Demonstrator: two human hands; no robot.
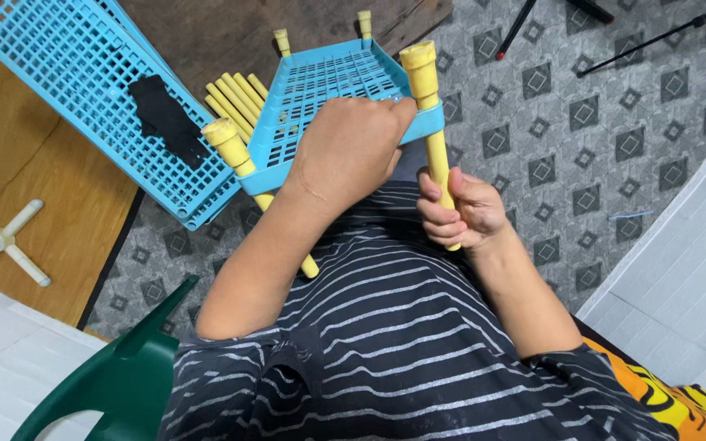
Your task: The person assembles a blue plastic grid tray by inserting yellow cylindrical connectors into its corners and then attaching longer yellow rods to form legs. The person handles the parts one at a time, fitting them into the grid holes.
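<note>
A second blue shelf [83,90] with a black cloth [165,114] on it leans at the left, with loose yellow poles [234,98] just beside it. The left hand [349,151] presses down on the blue shelf [320,86] held over the lap, fingers curled over its near edge. The right hand [459,212] is clenched round the yellow pole [431,122] standing through the shelf's right corner.

This looks like a room in a home: the floor [582,155] has grey vinyl with diamond pattern, a green plastic chair [116,376] stands on it, and a wooden board [34,188] lies near plastic shelves [83,82]
</note>
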